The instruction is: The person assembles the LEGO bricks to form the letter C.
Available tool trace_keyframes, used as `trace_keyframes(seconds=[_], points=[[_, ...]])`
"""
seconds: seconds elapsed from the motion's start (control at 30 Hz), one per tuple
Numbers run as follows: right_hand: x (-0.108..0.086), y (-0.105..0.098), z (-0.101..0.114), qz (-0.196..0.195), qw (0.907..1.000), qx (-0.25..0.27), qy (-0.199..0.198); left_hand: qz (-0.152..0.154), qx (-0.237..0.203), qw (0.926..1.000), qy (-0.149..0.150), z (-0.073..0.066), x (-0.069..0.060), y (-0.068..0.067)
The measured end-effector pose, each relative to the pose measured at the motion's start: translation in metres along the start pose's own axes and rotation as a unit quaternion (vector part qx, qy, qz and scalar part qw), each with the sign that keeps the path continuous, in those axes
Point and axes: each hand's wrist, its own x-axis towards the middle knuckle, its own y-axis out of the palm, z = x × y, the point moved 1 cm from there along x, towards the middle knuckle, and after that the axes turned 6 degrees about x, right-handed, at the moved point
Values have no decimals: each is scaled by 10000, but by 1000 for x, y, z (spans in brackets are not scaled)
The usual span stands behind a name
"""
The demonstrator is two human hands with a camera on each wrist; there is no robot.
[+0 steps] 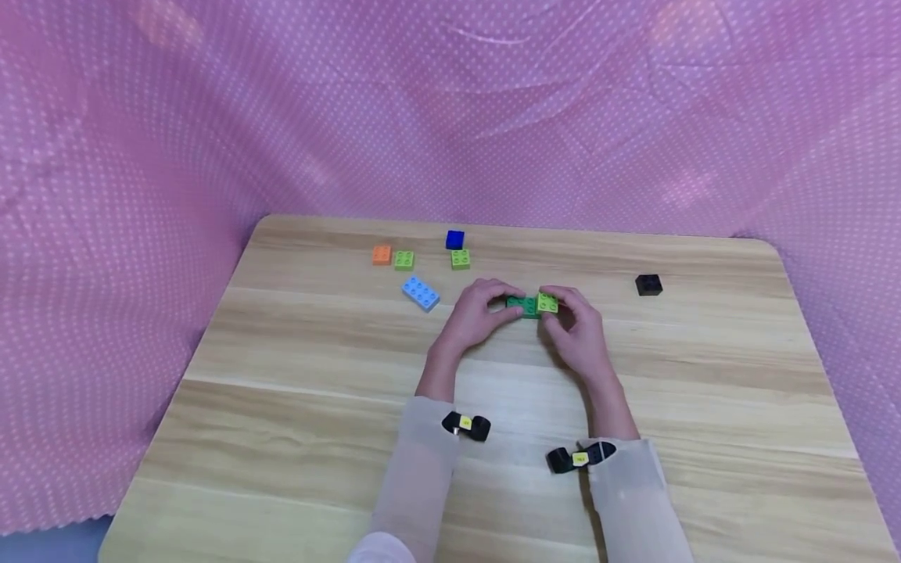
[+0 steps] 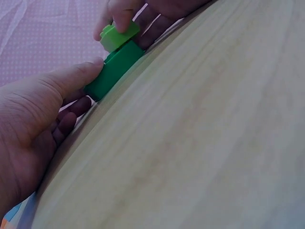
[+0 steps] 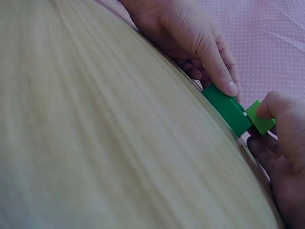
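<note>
Near the table's middle, my left hand (image 1: 479, 313) holds a dark green building brick (image 1: 521, 306) at its left end, between thumb and fingers. The brick (image 2: 114, 71) lies on the tabletop. My right hand (image 1: 580, 332) pinches a smaller lime green brick (image 1: 547, 303) over the right end of the dark green one. Both wrist views show the lime brick (image 3: 261, 119) slightly tilted on the studs, with a narrow wedge-shaped gap below. Fingers partly cover both bricks.
Left of the hands lie a light blue brick (image 1: 421, 294), an orange brick (image 1: 382, 255), lime bricks (image 1: 404, 260) and a dark blue brick (image 1: 455, 239). A black brick (image 1: 648, 285) is at the right. Pink dotted cloth (image 1: 450, 117) hangs behind the wooden table (image 1: 296, 352).
</note>
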Motion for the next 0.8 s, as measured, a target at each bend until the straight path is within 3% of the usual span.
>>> trace_keyframes(seconds=[0.63,0.8], points=[[-2,0,4,9,9998,-174,87,40,-21,9999,-142,-3,0,0],[0,-1,-8,19,9998,-189,107,27,5,9998,-179,-3,1,0]])
